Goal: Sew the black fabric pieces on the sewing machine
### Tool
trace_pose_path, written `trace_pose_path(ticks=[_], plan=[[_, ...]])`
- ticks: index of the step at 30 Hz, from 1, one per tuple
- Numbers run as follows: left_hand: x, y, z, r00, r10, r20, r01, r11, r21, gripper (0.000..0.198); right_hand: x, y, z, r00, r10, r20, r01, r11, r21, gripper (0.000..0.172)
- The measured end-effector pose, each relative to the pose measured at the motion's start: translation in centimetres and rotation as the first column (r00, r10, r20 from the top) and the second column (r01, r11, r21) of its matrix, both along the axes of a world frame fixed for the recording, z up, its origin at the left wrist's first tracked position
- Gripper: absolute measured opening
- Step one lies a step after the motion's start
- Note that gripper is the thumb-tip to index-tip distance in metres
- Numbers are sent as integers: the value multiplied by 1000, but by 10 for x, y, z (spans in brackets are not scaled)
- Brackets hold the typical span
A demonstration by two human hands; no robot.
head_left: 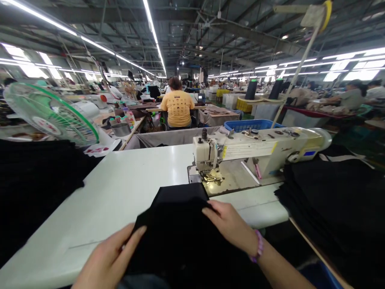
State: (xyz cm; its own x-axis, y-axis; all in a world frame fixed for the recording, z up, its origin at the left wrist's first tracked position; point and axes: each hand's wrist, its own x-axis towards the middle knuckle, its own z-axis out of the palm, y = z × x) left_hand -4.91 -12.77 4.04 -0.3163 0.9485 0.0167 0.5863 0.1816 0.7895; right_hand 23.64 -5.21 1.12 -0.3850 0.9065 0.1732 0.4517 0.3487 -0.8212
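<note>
A black fabric piece spans the space between my hands, its far end lying on the pale table just before the sewing machine's needle area. My left hand pinches its left edge between thumb and fingers. On the right edge, my right hand, with a purple bead bracelet at the wrist, grips the cloth near the machine bed. The white sewing machine stands beyond, its lamp lighting the presser foot. The fabric's lower part drops toward my lap.
Stacks of black fabric lie at the left and the right. A green-rimmed fan stands at the back left. Behind the machine is a blue basket. A person in a yellow shirt sits farther ahead, facing away.
</note>
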Motion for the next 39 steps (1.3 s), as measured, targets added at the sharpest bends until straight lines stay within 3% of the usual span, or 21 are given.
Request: trace_pose_path(ticks=[2, 4, 7, 10, 13, 16, 18, 20, 24, 27, 31, 35, 39], plan=[[-3, 48, -1, 936, -89, -340, 68, 995, -73, 36, -17, 33, -11, 992, -120, 25, 119, 992, 49, 25], [-4, 94, -7, 837, -127, -532, 85, 991, -104, 35, -30, 59, -23, 977, -206, 51, 202, 976, 77, 21], [-5, 143, -24, 819, -151, -553, 125, 989, -84, 21, -41, 76, -39, 954, -290, 75, 280, 952, 124, 10], [-9, 158, -39, 847, -201, -492, 181, 979, -89, 5, -44, 73, -48, 944, -325, 50, 314, 936, 158, 9], [-9, 145, -47, 873, -227, -432, 230, 972, -46, 2, -41, 65, -53, 944, -329, -20, 328, 932, 151, 11], [-2, 119, -49, 920, -175, -351, 215, 973, 79, 15, -35, 60, -58, 939, -321, -126, 333, 938, 92, 11], [2, 102, -46, 982, -106, -155, 132, 977, 165, 24, -32, 59, -60, 923, -325, -205, 335, 942, 15, 5], [5, 88, -40, 992, -46, 115, 20, 975, 223, 28, -29, 57, -60, 906, -322, -274, 311, 947, -83, 13], [10, 71, -25, 866, -34, 498, -93, 969, 227, 26, -27, 53, -47, 865, -246, -437, 149, 958, -244, 34], [15, 62, -16, 753, -5, 658, -121, 982, 147, 31, -26, 47, -35, 773, -295, -562, 151, 945, -289, 37], [19, 55, -12, 657, 30, 753, -157, 983, 98, 37, -22, 41, -28, 755, -384, -531, 277, 921, -273, 43], [19, 52, -12, 698, 69, 713, -232, 963, 134, 33, -17, 36, -29, 734, -502, -457, 403, 864, -302, 52], [19, 50, -6, 716, 73, 695, -260, 951, 168, 31, -12, 35, -31, 679, -508, -529, 356, 859, -368, 48]])
